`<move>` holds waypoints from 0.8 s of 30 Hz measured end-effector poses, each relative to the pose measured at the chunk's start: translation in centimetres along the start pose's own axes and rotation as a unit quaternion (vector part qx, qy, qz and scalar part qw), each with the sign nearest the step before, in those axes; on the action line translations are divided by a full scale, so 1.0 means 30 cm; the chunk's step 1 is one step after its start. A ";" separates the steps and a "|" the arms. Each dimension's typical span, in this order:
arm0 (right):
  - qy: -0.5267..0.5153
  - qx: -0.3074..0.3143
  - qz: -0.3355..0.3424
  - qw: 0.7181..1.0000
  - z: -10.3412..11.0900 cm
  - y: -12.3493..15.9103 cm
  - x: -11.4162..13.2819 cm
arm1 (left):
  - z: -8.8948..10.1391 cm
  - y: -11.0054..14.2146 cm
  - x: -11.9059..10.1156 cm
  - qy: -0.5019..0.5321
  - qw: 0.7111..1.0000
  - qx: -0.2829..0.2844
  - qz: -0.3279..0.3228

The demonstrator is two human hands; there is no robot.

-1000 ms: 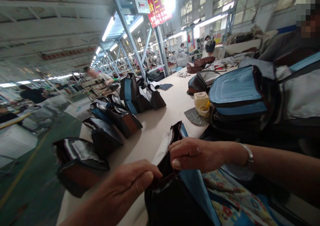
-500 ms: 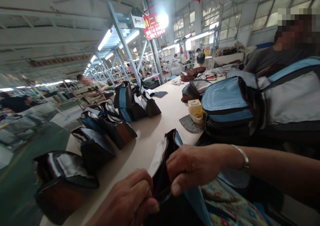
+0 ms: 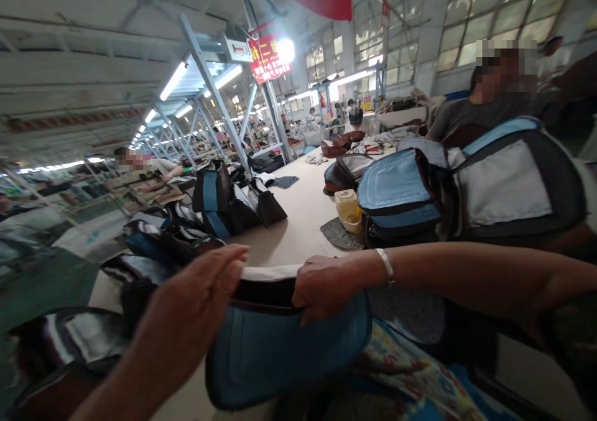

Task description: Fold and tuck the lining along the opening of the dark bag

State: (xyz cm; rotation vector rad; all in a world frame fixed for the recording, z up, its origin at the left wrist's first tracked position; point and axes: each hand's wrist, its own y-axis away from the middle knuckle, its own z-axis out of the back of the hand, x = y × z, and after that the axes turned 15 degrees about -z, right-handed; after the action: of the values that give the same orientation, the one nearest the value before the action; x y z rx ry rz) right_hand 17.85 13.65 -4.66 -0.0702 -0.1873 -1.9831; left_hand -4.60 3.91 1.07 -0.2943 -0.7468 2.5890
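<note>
A blue and black unfinished bag (image 3: 289, 352) hangs in front of me over the table's near edge, its blue panel facing me and a strip of white lining along the top. My right hand (image 3: 326, 287), with a bracelet on the wrist, is closed on the bag's dark upper edge. At the left end of that edge is my left hand (image 3: 196, 303), fingers stretched out and side by side. Its fingertips are by the white lining; whether they touch it I cannot tell.
Several similar bags (image 3: 270, 206) stand along the table's left side. More blue and black bags (image 3: 396, 185) are piled at right, beside a yellowish plastic container (image 3: 347, 206) on a grey pad (image 3: 338, 234). A person (image 3: 489, 104) sits beyond that pile.
The bag has turned so its blue panel now faces me. My left hand has let go of its grip and its fingers have straightened. My right hand still grips the edge.
</note>
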 end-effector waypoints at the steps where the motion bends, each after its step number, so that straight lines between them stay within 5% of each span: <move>1: -0.023 -0.004 -0.002 1.000 0.005 -0.029 0.014 | -0.067 0.012 -0.038 0.036 0.999 0.036 -0.019; 5: -0.134 0.026 0.000 0.991 0.018 -0.097 -0.006 | -0.306 0.075 -0.088 0.083 0.996 0.035 -0.027; 8: -0.208 0.086 0.012 0.974 0.032 -0.063 -0.081 | -0.361 0.101 -0.020 0.088 0.996 -0.006 0.024; 13: -0.304 0.020 0.023 0.952 0.019 0.052 -0.196 | -0.304 0.090 0.132 0.091 0.989 -0.057 0.100; 17: -0.344 -0.037 0.062 0.936 -0.078 0.074 -0.205 | -0.259 0.070 0.185 0.122 0.990 0.008 0.069; 24: -0.426 -0.099 0.108 0.893 -0.170 0.052 -0.107 | -0.192 0.069 -0.009 0.204 0.959 0.180 -0.078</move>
State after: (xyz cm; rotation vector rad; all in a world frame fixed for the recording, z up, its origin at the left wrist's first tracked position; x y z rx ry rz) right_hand 20.76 15.09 -9.98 -1.0589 -0.5134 -1.6235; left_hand -3.27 4.84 -4.84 -0.6023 -0.1424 2.3429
